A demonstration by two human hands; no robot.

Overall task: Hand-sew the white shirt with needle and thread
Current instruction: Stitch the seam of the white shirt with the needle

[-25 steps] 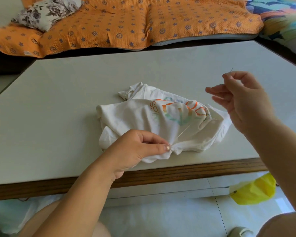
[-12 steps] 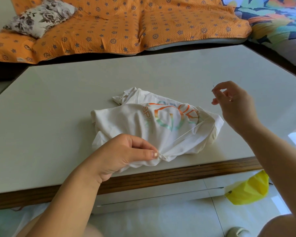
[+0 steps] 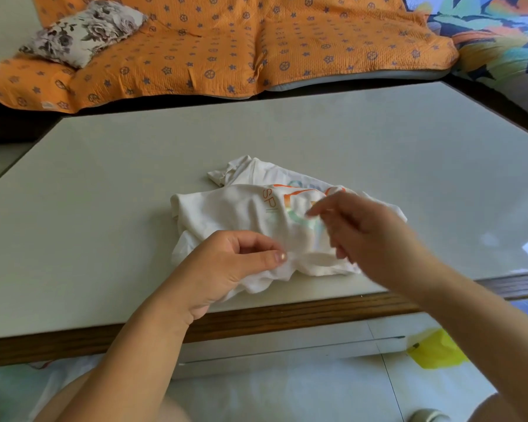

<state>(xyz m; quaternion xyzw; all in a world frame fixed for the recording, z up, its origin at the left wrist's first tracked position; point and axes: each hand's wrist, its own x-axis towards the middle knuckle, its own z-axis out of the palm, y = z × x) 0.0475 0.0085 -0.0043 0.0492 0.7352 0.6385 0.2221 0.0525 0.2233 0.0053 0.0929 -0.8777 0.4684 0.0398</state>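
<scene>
Near the front edge of the surface [image 3: 104, 208], the left hand [image 3: 226, 269] pinches the white shirt [image 3: 226, 208]. The right hand [image 3: 369, 239] over it is blurry; I cannot tell its grip.

A home living room.
A low table [image 3: 104, 208] faces an orange sofa cover [image 3: 256, 41] with a floral cushion [image 3: 86, 32]; pale tiles [image 3: 287, 397] cover the floor beneath it.

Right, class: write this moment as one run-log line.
left hand: pinches white shirt fold | right hand: blurred over shirt print, grip unclear | shirt: bunched on table, near front edge
</scene>
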